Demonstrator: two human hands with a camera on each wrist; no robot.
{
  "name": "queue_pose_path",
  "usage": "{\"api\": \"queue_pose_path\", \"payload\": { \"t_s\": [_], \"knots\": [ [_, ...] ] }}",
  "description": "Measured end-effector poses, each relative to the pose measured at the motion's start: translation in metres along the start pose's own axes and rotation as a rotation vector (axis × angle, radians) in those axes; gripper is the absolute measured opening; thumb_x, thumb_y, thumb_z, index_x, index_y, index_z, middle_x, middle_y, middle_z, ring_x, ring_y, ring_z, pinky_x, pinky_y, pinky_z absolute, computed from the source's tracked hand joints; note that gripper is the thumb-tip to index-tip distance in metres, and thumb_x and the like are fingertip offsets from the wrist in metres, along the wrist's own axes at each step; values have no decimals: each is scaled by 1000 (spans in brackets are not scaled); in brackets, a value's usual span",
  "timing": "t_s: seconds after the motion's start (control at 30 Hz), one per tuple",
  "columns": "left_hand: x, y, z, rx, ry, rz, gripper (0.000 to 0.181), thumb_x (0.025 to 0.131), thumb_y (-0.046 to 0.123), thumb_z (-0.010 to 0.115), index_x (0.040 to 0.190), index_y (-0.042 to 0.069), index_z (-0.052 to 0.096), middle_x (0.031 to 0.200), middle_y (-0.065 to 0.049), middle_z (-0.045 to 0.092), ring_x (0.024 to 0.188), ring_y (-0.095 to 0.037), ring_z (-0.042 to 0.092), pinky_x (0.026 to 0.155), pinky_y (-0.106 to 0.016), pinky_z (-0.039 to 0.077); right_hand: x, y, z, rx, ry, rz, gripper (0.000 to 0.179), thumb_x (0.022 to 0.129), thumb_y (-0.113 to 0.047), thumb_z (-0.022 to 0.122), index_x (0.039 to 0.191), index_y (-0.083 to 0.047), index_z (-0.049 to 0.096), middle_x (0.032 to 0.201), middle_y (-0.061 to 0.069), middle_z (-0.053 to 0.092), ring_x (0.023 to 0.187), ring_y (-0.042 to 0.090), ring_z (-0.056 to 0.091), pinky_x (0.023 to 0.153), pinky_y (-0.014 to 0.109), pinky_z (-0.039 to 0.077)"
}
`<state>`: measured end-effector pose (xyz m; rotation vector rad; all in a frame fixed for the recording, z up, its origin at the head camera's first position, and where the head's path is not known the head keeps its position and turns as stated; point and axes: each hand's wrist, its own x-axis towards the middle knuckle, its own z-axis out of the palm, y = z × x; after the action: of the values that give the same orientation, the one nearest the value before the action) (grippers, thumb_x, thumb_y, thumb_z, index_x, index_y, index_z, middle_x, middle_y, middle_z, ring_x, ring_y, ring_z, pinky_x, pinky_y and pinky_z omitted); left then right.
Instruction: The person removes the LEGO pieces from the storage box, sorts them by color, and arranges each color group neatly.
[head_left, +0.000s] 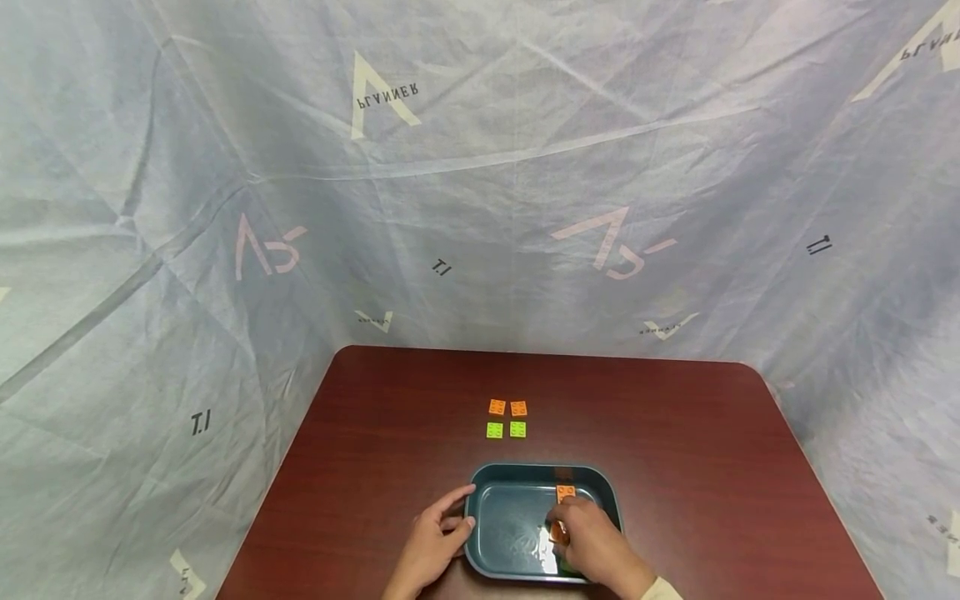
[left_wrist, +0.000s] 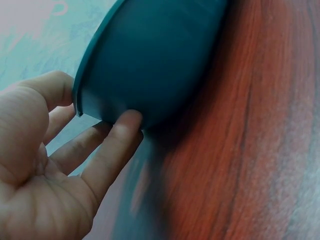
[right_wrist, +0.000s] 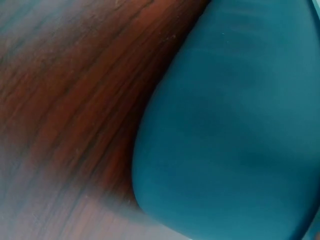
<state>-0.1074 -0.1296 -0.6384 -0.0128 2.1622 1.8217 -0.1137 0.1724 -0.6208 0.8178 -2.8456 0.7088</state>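
**One orange brick (head_left: 558, 534) lay at the fingertips of the right hand (head_left: 592, 540)**

Inside the tray (head_left: 506, 518), toward its right end, the right hand reached down with bent fingers and seemed to pinch that brick; the back of the hand and some glare hid part of the grip, so the contact could not be fully made out. The relation that counted, as I judged it, ran forward and a little left: beyond the tray's far wall, on the surface (head_left: 375, 475), a pair of orange bricks (head_left: 497, 407) stood behind a pair of green bricks (head_left: 494, 431), spaced slightly apart.

The tray's long axis ran left to right, across the line from the held brick to those pairs. A second orange brick (head_left: 566, 492) sat just ahead of the right hand in the tray, and a green piece (head_left: 567, 568) showed partly below it, near the close wall. Right was plainly the nearer hand to all three. The left hand (head_left: 431, 537) held the opposite end, thumb at the rim, other fingers against the outer wall.
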Motion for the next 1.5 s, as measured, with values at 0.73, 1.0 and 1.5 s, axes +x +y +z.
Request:
{"api": "queue_pose_path", "payload": {
  "t_s": [0.73, 1.0, 1.5],
  "knots": [
    [1, -1, -1, -13, -5, 34, 47, 100, 24, 75, 146, 27, 64, 146, -21, 64, 102, -19, 76, 69, -30, 65, 5, -1, -4, -16, 47, -17, 27, 69, -5, 92, 87, -18, 77, 81, -11, 64, 77, 5, 56, 65, 28, 51],
    [1, -3, -2, -10, -3, 27, 47, 100, 27, 76, 145, 30, 65, 145, -21, 64, 104, -20, 76, 69, -30, 65, 9, -3, -16, -19, 74, -12, 30, 67, -1, 92, 91, -13, 79, 85, -9, 67, 78, 4, 58, 65, 28, 52],
    [1, -2, -1, 3, -3, 22, 47, 100, 25, 75, 146, 27, 65, 147, -24, 62, 106, -21, 76, 70, -30, 65, 21, -6, -41, -35, 141, 31, 34, 69, -4, 92, 101, -8, 80, 96, -3, 72, 90, 15, 67, 78, 38, 59]
  ]
}}
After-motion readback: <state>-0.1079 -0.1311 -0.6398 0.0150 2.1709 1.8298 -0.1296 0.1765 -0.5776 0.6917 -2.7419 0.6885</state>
